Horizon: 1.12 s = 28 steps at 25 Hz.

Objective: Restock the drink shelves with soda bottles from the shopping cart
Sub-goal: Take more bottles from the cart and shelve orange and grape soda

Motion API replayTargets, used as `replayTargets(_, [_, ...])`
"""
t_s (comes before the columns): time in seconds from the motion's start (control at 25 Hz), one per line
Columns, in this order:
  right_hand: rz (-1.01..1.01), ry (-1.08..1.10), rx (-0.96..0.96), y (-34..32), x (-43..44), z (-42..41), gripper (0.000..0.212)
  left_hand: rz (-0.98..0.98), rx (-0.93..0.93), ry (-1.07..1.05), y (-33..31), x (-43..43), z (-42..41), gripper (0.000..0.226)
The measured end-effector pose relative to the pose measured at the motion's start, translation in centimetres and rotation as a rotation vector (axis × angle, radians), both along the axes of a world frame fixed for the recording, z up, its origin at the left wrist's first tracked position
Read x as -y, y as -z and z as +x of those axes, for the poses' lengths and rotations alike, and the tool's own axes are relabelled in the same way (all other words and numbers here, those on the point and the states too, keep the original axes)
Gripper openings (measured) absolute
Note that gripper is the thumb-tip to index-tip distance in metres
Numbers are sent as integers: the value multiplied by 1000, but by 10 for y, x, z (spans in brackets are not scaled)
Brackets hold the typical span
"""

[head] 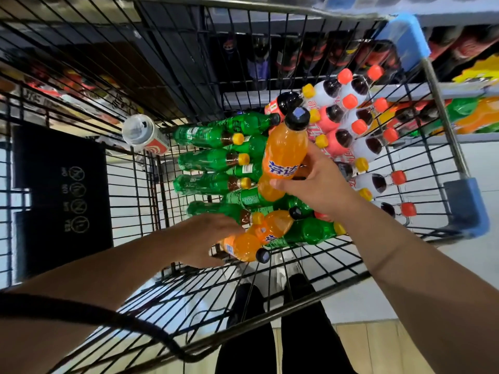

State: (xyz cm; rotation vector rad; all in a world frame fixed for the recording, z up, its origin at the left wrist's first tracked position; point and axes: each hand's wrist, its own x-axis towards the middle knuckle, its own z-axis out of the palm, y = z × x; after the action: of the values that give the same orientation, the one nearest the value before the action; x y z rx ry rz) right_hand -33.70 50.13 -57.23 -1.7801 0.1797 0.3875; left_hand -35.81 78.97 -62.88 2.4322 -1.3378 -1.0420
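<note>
Shopping cart (442, 109) standing beside drink shelves (459, 89). Green bottles (205, 160) lying piled at cart centre, pink and white bottles (351, 114) lying at right side. Right hand (318, 182) gripping orange soda bottle (286, 149), holding it cap-up above green pile. Left hand (205, 238) touching second orange bottle (243, 247) lying at cart's near end; cannot tell whether fingers are gripping it.

We see a wire shopping cart (442, 117) loaded with soda bottles lying on their sides: green bottles (205, 160) at centre, dark cola bottles (348, 125) with white or pink labels at right, and two orange bottles (243, 245) nearest us. Another orange bottle (285, 155), black-capped, is held upright above them in our right hand (316, 184). Stocked drink shelves (459, 89) lie beyond the cart.
</note>
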Motion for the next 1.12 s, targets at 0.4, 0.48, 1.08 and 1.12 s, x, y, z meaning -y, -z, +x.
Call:
replayTargets(0.4, [-11,-29,13,1,0,-2,62,4,87,-157,32,29,-23,72])
replayTargets(0.48, [-23,-44,7,-2,-1,-3,63,-46,72,-238,25,25,-22,74])
replayTargets(1.08, [21,56,-4,-45,-4,-36,58,-508,-379,-1060,-86,9,2,50])
replayTargets(1.12, [28,76,5,-52,-2,-40,59,-556,-401,-1085,-93,10,2,53])
